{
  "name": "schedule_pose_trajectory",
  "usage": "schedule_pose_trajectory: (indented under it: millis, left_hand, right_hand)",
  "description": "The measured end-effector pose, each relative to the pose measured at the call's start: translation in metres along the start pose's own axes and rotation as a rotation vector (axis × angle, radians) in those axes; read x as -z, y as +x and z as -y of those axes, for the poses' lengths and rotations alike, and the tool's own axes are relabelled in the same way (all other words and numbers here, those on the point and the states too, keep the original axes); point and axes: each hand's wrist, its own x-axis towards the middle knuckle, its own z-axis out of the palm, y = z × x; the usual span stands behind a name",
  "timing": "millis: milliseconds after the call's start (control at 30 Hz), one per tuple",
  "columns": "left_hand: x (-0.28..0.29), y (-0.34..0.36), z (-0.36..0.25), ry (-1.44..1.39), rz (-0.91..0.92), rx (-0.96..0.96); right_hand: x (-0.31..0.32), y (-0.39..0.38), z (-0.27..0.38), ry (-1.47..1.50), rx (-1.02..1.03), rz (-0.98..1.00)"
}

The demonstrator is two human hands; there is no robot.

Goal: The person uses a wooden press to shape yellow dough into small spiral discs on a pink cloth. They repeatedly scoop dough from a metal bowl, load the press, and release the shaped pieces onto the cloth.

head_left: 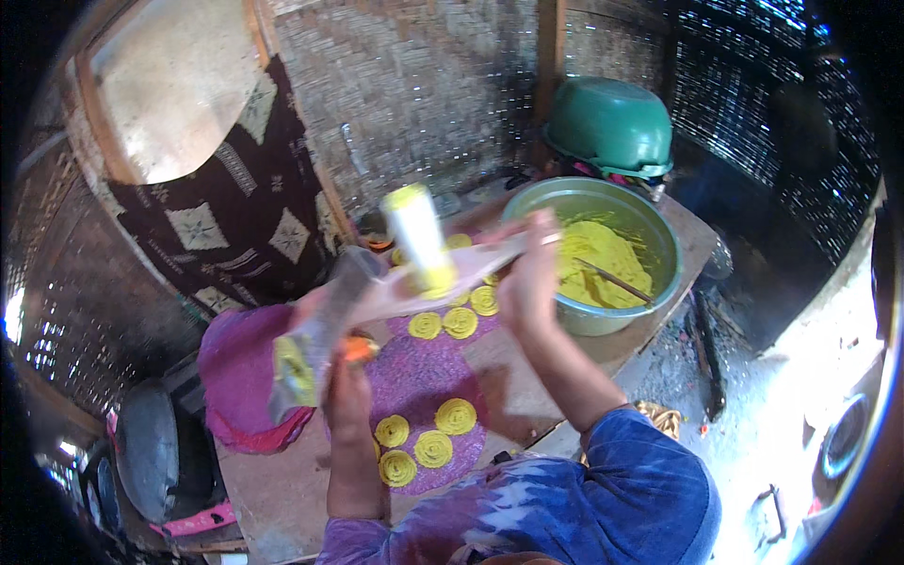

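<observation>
My right hand point(529, 287) is closed round one end of a long pale pink press-like tool point(471, 280), held tilted above the table. A white cylinder point(419, 240) stands through its middle, with yellow dough at both ends. My left hand point(348, 391) is closed near the tool's other end, on a blurred grey flat scraper-like piece point(353, 282) smeared with yellow; something orange point(360, 348) shows beside the fingers. Below, yellow dough spirals point(433, 449) lie on a round purple mat point(424, 377). More spirals point(460, 322) sit on a second purple mat, partly hidden by the tool.
At the right stands a big green basin point(673, 273) of yellow dough point(598, 259) with a stick point(614, 281) in it. A green tub point(610, 122) lies upturned behind. Stacked purple mats point(240, 367) are at the left, beside a dark pot point(151, 452).
</observation>
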Motion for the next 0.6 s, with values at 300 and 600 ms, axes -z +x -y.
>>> schedule_pose_trajectory:
  millis: [300, 600]
  left_hand:
    - [0.027, 0.068, -0.066, -0.252, 0.052, -0.108]
    - [0.045, 0.054, 0.026, 0.706, 0.095, 0.083]
  right_hand:
    - [0.195, 0.100, 0.083, -2.725, -0.386, 0.546]
    - [0.187, 0.132, 0.152, -2.772, -0.235, 0.602]
